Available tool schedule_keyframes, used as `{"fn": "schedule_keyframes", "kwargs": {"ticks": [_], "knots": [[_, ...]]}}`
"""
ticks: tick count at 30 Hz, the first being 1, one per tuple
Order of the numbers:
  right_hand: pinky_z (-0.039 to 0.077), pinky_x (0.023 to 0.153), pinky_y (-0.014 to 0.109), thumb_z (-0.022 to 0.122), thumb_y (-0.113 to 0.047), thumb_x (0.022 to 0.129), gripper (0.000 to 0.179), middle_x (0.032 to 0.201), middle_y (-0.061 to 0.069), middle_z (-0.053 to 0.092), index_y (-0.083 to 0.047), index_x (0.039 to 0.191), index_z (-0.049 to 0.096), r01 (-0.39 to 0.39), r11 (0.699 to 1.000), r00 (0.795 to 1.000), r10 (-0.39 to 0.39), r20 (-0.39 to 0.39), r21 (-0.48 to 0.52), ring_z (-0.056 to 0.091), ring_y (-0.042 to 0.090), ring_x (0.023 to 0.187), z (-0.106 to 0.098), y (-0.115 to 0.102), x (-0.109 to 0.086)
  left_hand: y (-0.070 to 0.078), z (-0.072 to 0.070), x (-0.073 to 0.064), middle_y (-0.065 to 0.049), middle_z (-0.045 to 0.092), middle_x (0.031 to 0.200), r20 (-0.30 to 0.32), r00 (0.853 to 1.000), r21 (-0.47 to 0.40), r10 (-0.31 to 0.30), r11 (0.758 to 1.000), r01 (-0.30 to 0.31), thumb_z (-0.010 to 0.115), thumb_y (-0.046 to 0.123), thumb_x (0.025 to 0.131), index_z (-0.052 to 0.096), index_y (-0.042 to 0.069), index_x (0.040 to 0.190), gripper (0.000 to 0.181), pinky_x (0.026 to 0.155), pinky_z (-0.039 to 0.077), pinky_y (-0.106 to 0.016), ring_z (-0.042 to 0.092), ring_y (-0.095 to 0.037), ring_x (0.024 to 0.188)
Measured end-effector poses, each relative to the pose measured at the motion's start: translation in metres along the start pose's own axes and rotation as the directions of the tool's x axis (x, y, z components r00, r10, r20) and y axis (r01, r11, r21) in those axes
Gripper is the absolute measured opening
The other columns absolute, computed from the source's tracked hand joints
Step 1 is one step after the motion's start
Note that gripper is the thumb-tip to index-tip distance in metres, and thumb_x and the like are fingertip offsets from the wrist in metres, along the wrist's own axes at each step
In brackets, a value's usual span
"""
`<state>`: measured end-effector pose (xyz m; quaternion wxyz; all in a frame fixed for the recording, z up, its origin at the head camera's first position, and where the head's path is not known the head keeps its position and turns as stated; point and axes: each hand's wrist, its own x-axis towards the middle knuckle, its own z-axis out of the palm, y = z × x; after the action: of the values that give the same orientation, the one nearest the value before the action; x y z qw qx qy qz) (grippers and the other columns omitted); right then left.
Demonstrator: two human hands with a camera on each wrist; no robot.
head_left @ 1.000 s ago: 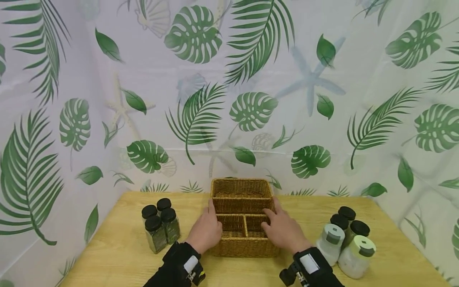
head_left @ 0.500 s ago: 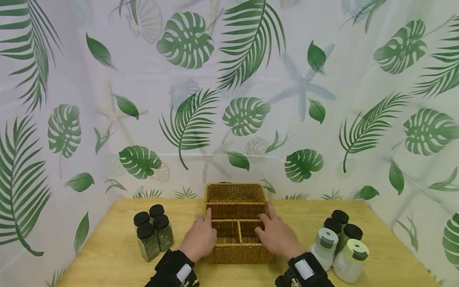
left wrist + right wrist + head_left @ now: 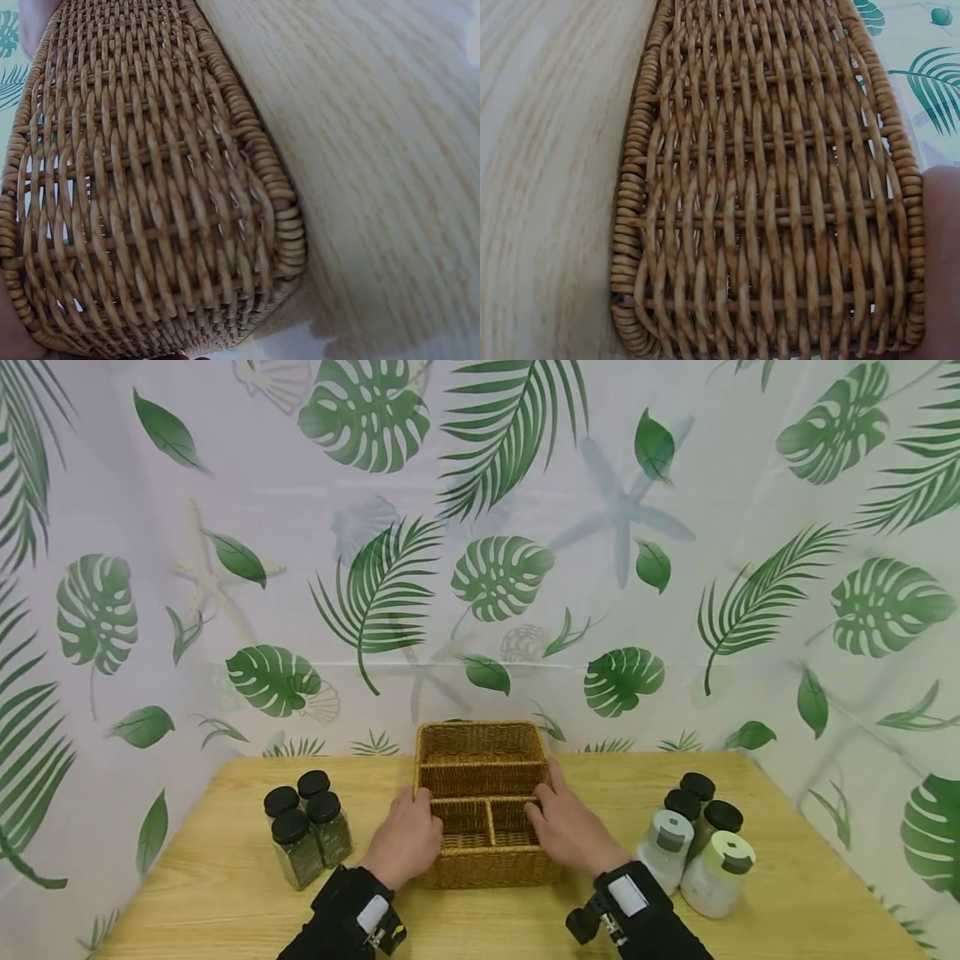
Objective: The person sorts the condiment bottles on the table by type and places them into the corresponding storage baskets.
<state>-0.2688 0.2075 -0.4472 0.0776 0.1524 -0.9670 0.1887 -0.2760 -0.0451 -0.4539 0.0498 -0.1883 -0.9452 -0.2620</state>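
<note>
A brown wicker basket [image 3: 487, 868] stands on the wooden table in the head view. It has one wide compartment at the back and two smaller ones in front, with nothing seen in them. My left hand [image 3: 405, 837] grips its left side wall, fingers curled over the rim. On the opposite side, my right hand [image 3: 576, 827] holds the right wall, with fingertips over the rim. Both wrist views are filled by the woven sides of the basket [image 3: 150, 165], and a bit of the right hand [image 3: 941, 255] shows at the right wrist view's edge.
Several black-lidded glass jars [image 3: 300, 853] cluster on the table's left. To the right are more black-lidded jars [image 3: 723, 817], a white-lidded jar [image 3: 667, 847] and a yellow-green-lidded jar [image 3: 717, 877], close to the right forearm. Behind the table [image 3: 487, 927] hangs a leaf-patterned cloth [image 3: 517, 635].
The fingers of my left hand have curled further over the basket's rim. The head view has shifted slightly; the basket shows no clear movement relative to the jars.
</note>
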Motion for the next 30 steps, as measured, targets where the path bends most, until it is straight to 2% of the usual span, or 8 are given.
{"fn": "schedule_keyframes", "kwargs": {"ticks": [7,11,14,18,21,25,30], "knots": [[0.054,0.076,0.042,0.042,-0.016,0.102,0.029,0.149,0.034,0.015,0.005,0.110,0.060,0.047,0.999,0.998,-0.047,-0.035,-0.015,0.061,0.027,0.093,-0.002,-0.002,0.001,-0.002,-0.004,0.000,-0.033,0.042,0.124,0.012,1.000,-0.009,0.020,1.000,-0.019,0.044,0.009,0.097,0.043,-0.014,0.128,0.038,0.081,0.047,-0.047,0.045,-0.038,0.107],[0.054,0.064,0.036,0.043,-0.016,0.102,0.029,0.148,0.033,0.019,0.003,0.110,0.063,0.052,0.997,0.997,-0.055,-0.049,-0.059,0.063,0.023,0.084,-0.001,-0.001,-0.001,-0.001,-0.004,-0.002,-0.032,0.043,0.125,0.011,1.000,-0.027,0.005,1.000,-0.005,0.044,0.009,0.098,0.042,-0.012,0.128,0.037,0.083,0.048,-0.047,0.046,-0.037,0.107],[0.052,0.056,0.032,0.044,-0.017,0.101,0.030,0.148,0.031,0.023,0.002,0.111,0.064,0.045,0.996,0.997,-0.050,-0.060,-0.082,0.064,0.022,0.079,0.000,-0.001,-0.001,-0.001,-0.005,-0.004,-0.032,0.043,0.129,0.004,1.000,-0.064,-0.024,0.998,0.025,0.044,0.009,0.098,0.038,-0.011,0.132,0.040,0.079,0.048,-0.045,0.049,-0.036,0.107],[0.054,0.057,0.034,0.045,-0.018,0.101,0.030,0.147,0.031,0.025,0.002,0.112,0.065,0.037,0.995,0.996,-0.044,-0.072,-0.092,0.065,0.025,0.083,0.000,-0.003,-0.003,0.000,-0.005,-0.005,-0.031,0.043,0.131,0.001,0.999,-0.088,-0.050,0.995,0.049,0.044,0.010,0.097,0.033,-0.010,0.136,0.044,0.066,0.045,-0.039,0.053,-0.030,0.095],[0.055,0.060,0.037,0.046,-0.019,0.101,0.031,0.147,0.030,0.027,0.001,0.112,0.066,0.032,0.995,0.996,-0.040,-0.082,-0.094,0.064,0.026,0.085,-0.001,-0.004,-0.006,-0.001,-0.004,-0.007,-0.030,0.043,0.132,0.013,0.998,-0.088,-0.059,0.994,0.059,0.043,0.011,0.098,0.032,-0.009,0.138,0.046,0.062,0.042,-0.036,0.053,-0.027,0.091],[0.056,0.062,0.037,0.046,-0.017,0.100,0.029,0.144,0.031,0.032,0.001,0.112,0.067,0.049,0.994,0.994,-0.058,-0.091,-0.099,0.063,0.026,0.089,0.000,-0.004,-0.010,-0.003,-0.003,-0.009,-0.028,0.043,0.133,0.028,0.997,-0.089,-0.067,0.994,0.069,0.044,0.014,0.098,0.031,-0.007,0.139,0.048,0.065,0.045,-0.037,0.054,-0.029,0.098],[0.056,0.062,0.034,0.047,-0.013,0.100,0.027,0.137,0.030,0.042,0.001,0.111,0.066,0.082,0.991,0.993,-0.090,-0.080,-0.105,0.059,0.029,0.100,0.000,-0.005,-0.013,-0.004,-0.002,-0.013,-0.026,0.043,0.134,0.042,0.997,-0.097,-0.071,0.992,0.074,0.043,0.016,0.097,0.032,-0.005,0.139,0.048,0.067,0.046,-0.037,0.054,-0.026,0.098]]}}
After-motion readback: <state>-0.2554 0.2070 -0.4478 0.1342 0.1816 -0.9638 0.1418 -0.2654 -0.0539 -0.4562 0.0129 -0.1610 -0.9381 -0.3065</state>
